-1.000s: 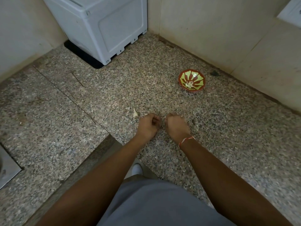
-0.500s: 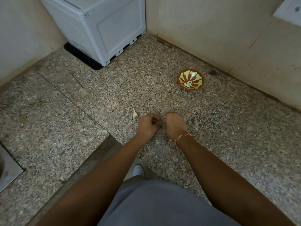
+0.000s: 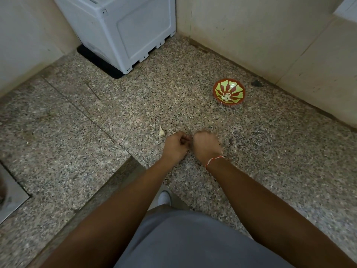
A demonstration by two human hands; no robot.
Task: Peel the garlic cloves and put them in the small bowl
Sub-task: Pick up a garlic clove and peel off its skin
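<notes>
- A metal plate (image 3: 11,192) is set into the granite counter (image 3: 58,151) at far left.
- A white appliance (image 3: 123,29) stands at the back.
- A garlic piece (image 3: 161,130) lies just left of the hands.
- The left hand (image 3: 174,146) reaches forward, fingers curled; what they pinch is too small to tell.
- The right hand (image 3: 206,146), with a thread bracelet (image 3: 214,160), is fisted knuckles-up, nearly touching the left; its contents are hidden.
- The small bowl (image 3: 229,91), holding pale pieces, sits well apart at back right.

Both forearms are bare, without sleeves. A thin red-and-white thread bracelet (image 3: 214,161) circles the right wrist. Grey clothing (image 3: 185,240) covers the lap.
</notes>
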